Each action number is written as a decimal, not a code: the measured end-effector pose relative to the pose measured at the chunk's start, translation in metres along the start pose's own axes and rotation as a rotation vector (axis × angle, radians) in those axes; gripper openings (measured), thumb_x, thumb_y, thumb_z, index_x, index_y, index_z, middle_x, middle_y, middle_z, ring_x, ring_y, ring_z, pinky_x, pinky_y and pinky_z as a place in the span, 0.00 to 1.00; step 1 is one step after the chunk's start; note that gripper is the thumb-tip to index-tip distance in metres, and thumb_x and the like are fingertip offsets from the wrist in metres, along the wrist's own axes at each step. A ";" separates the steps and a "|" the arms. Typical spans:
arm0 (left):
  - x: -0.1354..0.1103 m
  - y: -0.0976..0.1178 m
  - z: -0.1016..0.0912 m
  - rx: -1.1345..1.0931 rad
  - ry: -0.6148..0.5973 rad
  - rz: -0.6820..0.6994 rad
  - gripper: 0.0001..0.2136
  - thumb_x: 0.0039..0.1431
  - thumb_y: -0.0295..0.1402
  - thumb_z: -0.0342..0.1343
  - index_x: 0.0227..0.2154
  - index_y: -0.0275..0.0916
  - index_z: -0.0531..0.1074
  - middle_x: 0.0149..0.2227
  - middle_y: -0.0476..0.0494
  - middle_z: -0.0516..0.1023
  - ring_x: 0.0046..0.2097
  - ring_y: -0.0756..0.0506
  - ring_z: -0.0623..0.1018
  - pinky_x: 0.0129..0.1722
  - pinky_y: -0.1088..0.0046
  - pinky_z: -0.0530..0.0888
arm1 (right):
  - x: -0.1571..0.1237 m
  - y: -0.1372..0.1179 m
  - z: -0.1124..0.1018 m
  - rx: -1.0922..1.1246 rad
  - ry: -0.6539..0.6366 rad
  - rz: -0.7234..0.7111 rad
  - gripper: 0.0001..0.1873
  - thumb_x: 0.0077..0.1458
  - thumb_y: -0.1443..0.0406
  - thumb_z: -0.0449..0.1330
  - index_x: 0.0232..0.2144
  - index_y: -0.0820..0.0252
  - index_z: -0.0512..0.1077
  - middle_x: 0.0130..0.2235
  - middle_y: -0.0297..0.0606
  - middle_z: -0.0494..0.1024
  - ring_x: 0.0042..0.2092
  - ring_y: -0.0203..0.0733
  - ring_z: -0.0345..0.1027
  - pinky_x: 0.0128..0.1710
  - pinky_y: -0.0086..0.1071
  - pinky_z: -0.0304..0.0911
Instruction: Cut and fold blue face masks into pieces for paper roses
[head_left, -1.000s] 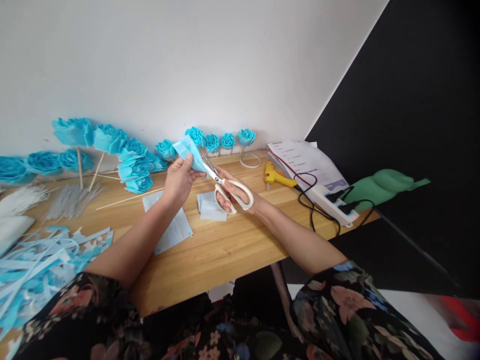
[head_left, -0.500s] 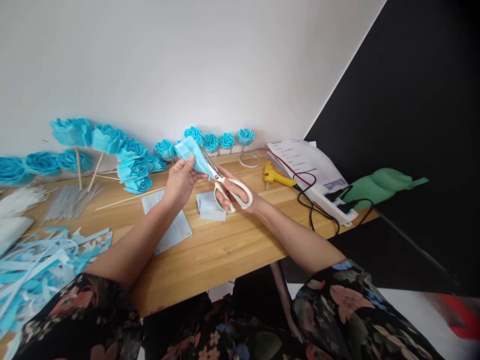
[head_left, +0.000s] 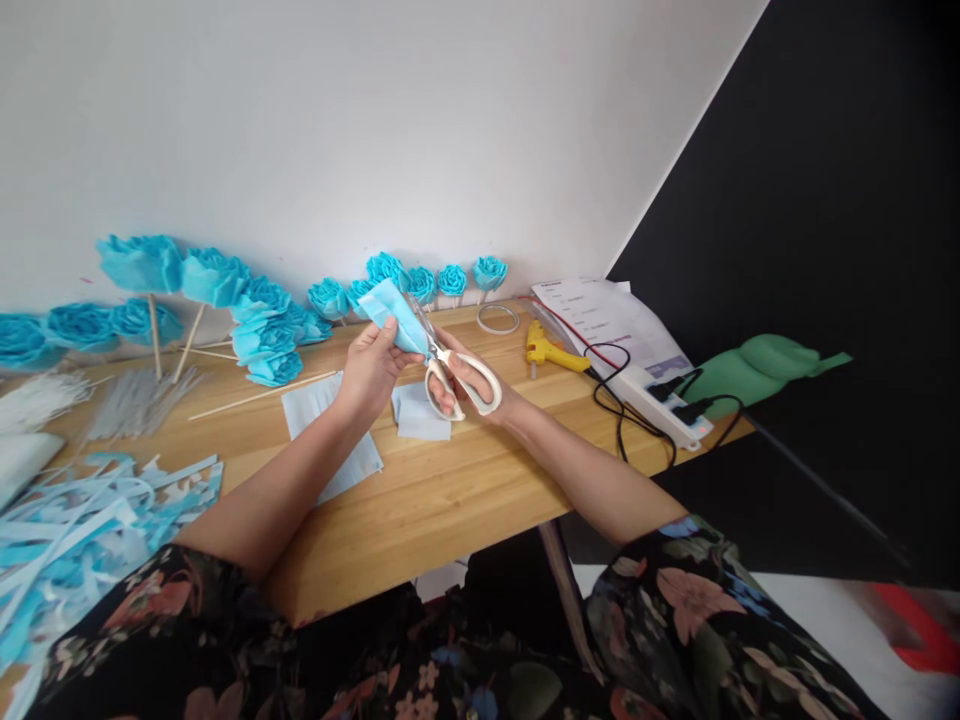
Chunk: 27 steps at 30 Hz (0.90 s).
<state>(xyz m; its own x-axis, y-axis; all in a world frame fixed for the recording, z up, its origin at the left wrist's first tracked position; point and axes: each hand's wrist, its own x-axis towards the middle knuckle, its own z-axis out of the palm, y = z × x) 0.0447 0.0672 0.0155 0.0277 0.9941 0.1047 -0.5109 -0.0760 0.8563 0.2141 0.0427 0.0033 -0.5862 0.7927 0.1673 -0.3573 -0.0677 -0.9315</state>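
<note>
My left hand (head_left: pixel 373 362) pinches a folded piece of light blue fabric (head_left: pixel 391 308), thumb on top, holding it above the table. In my right hand (head_left: pixel 480 385) is a pair of scissors (head_left: pixel 480 388) with cream handles, fingers through the loops. The blades lie along the right edge of the blue piece; whether they cut into it I cannot tell. Below the hands, a pale blue sheet (head_left: pixel 349 470) lies partly under my left forearm, and a smaller folded pale blue piece (head_left: pixel 422 412) rests beside it.
Blue fabric flowers (head_left: pixel 266 330) on sticks line the wall. Blue and white offcuts (head_left: pixel 112 530) heap at the left, near grey wire stems (head_left: pixel 139 400). To the right are a yellow glue gun (head_left: pixel 553 350), a tape ring (head_left: pixel 497 319), papers (head_left: pixel 600 315) and a power strip (head_left: pixel 660 405) with cables.
My left hand has shifted slightly right with the blue piece, towards the scissors. The blue piece has tilted a little. My right hand stays nearly in place.
</note>
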 end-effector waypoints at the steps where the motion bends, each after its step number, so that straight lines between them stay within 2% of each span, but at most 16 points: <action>1: 0.000 0.000 0.000 -0.008 0.001 0.001 0.15 0.58 0.43 0.67 0.33 0.36 0.73 0.28 0.47 0.82 0.28 0.50 0.82 0.30 0.76 0.80 | 0.000 0.000 0.000 0.000 -0.002 -0.007 0.46 0.60 0.44 0.62 0.71 0.50 0.49 0.27 0.27 0.74 0.23 0.33 0.64 0.22 0.27 0.63; 20: 0.001 0.001 -0.001 -0.023 0.010 -0.005 0.12 0.62 0.41 0.64 0.32 0.36 0.73 0.29 0.46 0.83 0.28 0.51 0.81 0.29 0.78 0.79 | -0.002 -0.006 0.012 0.039 0.117 -0.008 0.53 0.56 0.46 0.67 0.73 0.54 0.45 0.23 0.24 0.72 0.17 0.29 0.56 0.15 0.22 0.54; 27: 0.001 0.000 -0.002 -0.007 0.012 -0.002 0.14 0.61 0.43 0.65 0.33 0.37 0.73 0.28 0.46 0.82 0.28 0.49 0.82 0.30 0.76 0.79 | -0.002 -0.006 0.014 0.055 0.125 0.012 0.55 0.57 0.48 0.67 0.73 0.55 0.43 0.22 0.24 0.72 0.17 0.28 0.54 0.15 0.21 0.53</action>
<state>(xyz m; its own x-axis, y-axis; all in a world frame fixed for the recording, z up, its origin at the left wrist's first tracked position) 0.0425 0.0683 0.0148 0.0186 0.9951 0.0971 -0.5170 -0.0735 0.8528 0.2075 0.0334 0.0134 -0.4967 0.8608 0.1110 -0.3923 -0.1085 -0.9134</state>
